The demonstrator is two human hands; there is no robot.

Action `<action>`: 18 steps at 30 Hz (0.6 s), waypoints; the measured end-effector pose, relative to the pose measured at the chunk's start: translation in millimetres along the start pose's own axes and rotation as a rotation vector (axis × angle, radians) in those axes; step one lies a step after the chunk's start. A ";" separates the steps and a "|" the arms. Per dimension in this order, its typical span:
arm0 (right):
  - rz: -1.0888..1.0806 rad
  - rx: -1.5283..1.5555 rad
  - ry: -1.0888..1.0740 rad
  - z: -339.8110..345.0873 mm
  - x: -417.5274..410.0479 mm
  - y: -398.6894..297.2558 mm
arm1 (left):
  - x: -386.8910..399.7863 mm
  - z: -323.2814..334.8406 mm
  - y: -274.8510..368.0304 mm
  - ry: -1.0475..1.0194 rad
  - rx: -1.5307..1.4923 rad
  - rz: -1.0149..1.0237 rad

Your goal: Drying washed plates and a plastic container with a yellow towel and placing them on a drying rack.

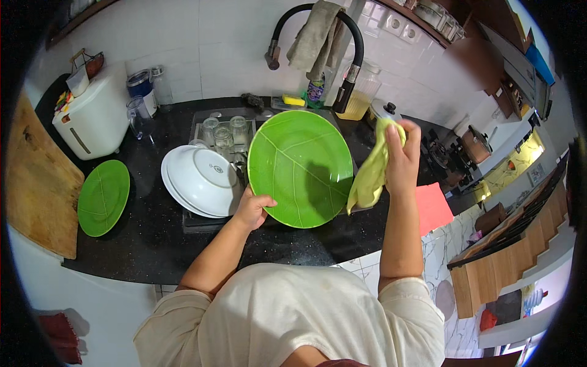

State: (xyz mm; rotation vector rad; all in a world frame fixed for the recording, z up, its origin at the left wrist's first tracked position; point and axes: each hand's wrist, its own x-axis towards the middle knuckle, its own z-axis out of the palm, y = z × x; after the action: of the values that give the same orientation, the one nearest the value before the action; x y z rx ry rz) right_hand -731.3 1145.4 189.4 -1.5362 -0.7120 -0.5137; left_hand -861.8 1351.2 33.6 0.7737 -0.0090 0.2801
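My left hand (253, 208) grips the lower left rim of a green leaf-veined plate (298, 169), which is held up with its face towards me. To the right of the plate, my right hand (402, 156) holds a yellow-green cloth (370, 169) that hangs down beside the rim. Left of the plate, white bowls (206, 183) lie tilted at a dish rack, with upturned glasses (224, 137) behind them. A second green plate (104, 198) lies on the black countertop (151, 247) at the left.
Behind the held plate are a black flexible faucet (357, 41) with a draped grey cloth (318, 36), a yellow sponge (293, 100) and a glass pitcher (362, 91). A wooden board (41, 179) and white container (94, 114) stand left. A stove with a pot (475, 144) is at right.
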 end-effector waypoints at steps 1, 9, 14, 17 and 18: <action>-0.032 0.033 -0.020 10.7 1.7 -13.3 | -0.9 -0.8 -1.2 -0.029 0.042 -0.029; -0.595 -0.034 -0.760 96.0 -69.2 6.3 | -4.5 -15.7 -9.4 -0.149 0.103 -0.028; -0.723 -0.376 -0.323 94.5 -39.5 49.3 | -5.8 -7.5 -1.8 -0.230 0.247 -0.089; -0.408 -0.582 0.043 85.1 -3.5 65.9 | -10.4 5.5 1.4 -0.207 0.180 -0.125; -0.431 -0.578 0.042 88.0 -9.2 64.1 | -10.3 5.6 1.7 -0.217 0.198 -0.136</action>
State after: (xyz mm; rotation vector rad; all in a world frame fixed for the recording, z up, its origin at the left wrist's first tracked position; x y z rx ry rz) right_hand -700.9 1231.1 129.0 -1.8987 -0.9176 -1.1475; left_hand -871.6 1346.0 37.6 0.9943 -0.1350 0.0670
